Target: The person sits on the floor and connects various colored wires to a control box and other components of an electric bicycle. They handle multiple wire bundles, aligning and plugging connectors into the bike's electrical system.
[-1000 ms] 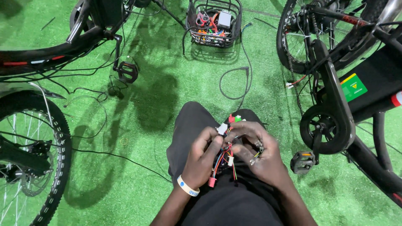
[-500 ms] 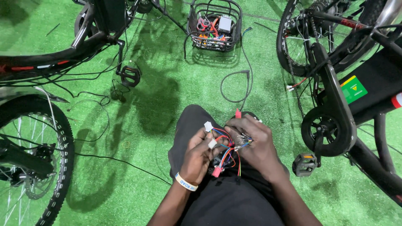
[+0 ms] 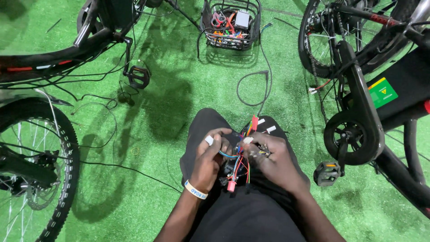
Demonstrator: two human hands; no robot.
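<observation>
Wiring bundle [image 3: 236, 166] with red and white connectors, now lowered onto lap; left hand [image 3: 209, 154] and right hand [image 3: 273, 157] both pinching its wires.

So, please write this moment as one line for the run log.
left hand: holds wire bundle | right hand: pinches its connectors | place: lap, green turf | nearby: wire basket, bicycles

Bare forearms, white wristband [image 3: 195, 189] on left wrist, black trousers [image 3: 251, 215]
</observation>
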